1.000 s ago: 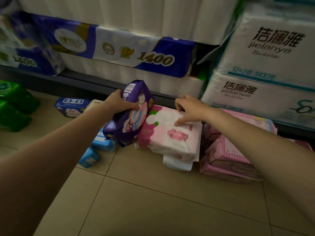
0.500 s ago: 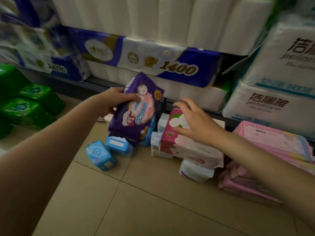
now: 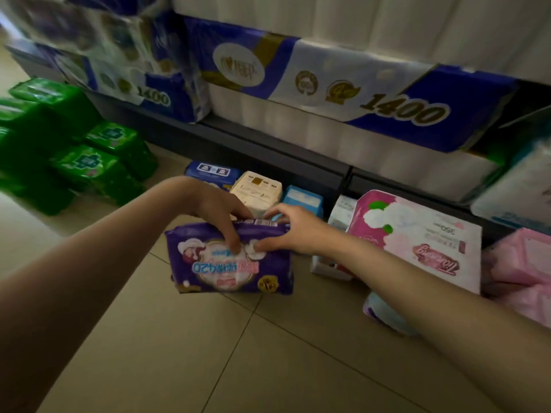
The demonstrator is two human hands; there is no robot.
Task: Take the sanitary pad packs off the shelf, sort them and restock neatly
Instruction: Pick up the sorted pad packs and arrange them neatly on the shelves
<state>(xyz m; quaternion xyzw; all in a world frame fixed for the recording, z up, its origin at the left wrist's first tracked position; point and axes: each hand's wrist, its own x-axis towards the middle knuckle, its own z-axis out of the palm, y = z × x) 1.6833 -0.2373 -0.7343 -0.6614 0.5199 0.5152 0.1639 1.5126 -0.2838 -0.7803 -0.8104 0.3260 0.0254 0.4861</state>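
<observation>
A: Your right hand (image 3: 293, 234) has left the pink-and-white pack (image 3: 417, 242) and now joins your left hand (image 3: 220, 211) on the purple pack (image 3: 231, 259).

B: So both hands grasp it?

A: Yes, along its top edge, over the floor (image 3: 179, 353) beside the green packs (image 3: 83, 150).

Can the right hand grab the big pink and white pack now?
Probably not yet: the right hand is pinching the purple pack. The pink and white pack lies uncovered beside that arm, though.
</observation>
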